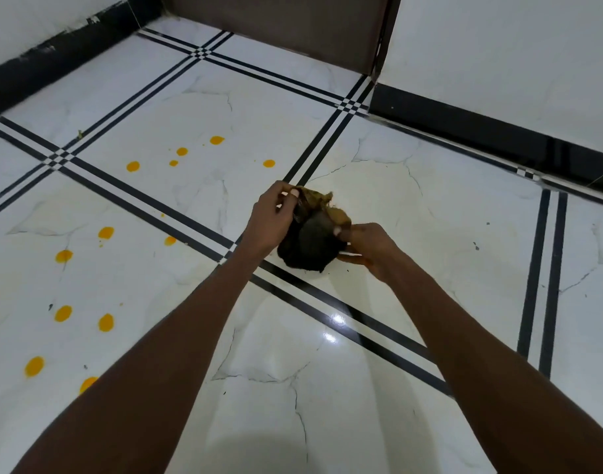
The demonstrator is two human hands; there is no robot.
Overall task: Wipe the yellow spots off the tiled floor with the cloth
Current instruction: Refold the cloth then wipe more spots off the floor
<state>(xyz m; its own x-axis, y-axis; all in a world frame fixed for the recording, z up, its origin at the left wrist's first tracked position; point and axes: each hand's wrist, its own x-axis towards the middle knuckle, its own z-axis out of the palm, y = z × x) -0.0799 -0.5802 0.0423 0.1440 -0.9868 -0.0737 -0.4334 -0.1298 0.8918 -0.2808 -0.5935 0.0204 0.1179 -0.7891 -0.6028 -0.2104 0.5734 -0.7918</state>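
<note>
White marble-look tiles with paired black border lines make up the tiled floor (pixel 190 107), glossy enough to throw back a light glare near the middle. Black skirting (pixel 498 131) runs along the white walls, and a brown panel (pixel 286 25), a door or a piece of furniture, stands at the far corner; its top is cut off by the frame, so which it is cannot be told.

Yellow spots (pixel 133 166) lie scattered over the left part of the floor, a loose group further away and another closer in. One spot at the lower left is half hidden behind the left forearm (pixel 149 364). A few tiny dark specks on the tiles are too small to identify.

Both bare arms reach forward from the bottom edge, where the elbows are cut off. The left hand (pixel 269 220) is raised a little higher, its fingers curled and pinching the upper edge of the cloth (pixel 313 241). The right hand (pixel 371 248) is closed on the cloth's right side, thumb on top. The cloth is dark, bunched into a lump with a yellowish-brown patch at its top, and hangs between the two hands above the tile, to the right of the spots and apart from them. Its folds hide most of the fingertips.
</note>
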